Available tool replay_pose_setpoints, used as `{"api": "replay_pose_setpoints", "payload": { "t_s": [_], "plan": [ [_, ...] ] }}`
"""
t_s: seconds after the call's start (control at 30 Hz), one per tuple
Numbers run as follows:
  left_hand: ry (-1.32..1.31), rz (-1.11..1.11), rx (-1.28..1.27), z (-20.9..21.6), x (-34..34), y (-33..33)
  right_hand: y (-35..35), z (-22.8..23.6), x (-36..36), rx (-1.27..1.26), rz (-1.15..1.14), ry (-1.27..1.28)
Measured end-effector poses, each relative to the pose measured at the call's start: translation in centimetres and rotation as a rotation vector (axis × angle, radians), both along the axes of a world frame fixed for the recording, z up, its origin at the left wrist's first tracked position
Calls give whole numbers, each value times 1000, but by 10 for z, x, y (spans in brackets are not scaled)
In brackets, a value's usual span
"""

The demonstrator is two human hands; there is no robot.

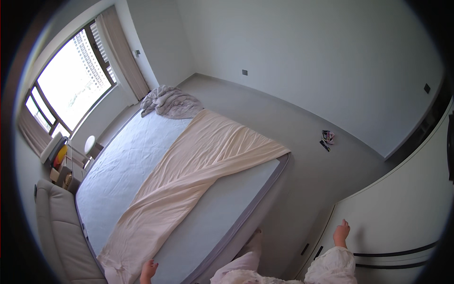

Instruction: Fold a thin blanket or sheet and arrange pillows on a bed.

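A peach fitted sheet (189,168) runs in loose folds diagonally across a pale blue mattress (127,146). One corner of it reaches the mattress's far right corner, and another part bunches at the headboard end. My left hand (148,270) is low over the mattress beside the bunched sheet, fingers loosely apart, holding nothing that I can see. My right hand (341,233) is raised off to the right, in front of the white cabinet doors (392,208), its fingers stretched out and nothing in them. A white sleeve covers my right forearm.
A crumpled grey-mauve blanket (171,102) lies at the bed's far end. The padded headboard (59,227) stands at left, with a small white stool (91,144) past it by the window. Small dark and pink items (326,139) lie on the grey floor (302,184).
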State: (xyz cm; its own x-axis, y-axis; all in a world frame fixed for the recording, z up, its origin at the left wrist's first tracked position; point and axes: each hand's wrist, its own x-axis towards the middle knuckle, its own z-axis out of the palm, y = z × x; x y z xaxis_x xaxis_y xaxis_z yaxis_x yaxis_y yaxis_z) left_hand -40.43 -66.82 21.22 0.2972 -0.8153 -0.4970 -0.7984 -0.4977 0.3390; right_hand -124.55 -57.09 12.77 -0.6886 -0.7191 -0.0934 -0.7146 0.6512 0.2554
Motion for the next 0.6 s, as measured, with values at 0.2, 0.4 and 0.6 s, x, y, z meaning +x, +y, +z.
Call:
{"api": "replay_pose_setpoints", "payload": {
  "t_s": [0.2, 0.4, 0.6],
  "plan": [
    [-195, -279, 183, -27, -91, -93, -42, 52, -54, -13, -171, -230],
    [91, -251, -143, -17, -236, -265, -122, 99, -129, 34, -133, -171],
    [41, -268, -380, -6, -371, -348, -219, 29, -244, 103, -54, -572]
  ]
}}
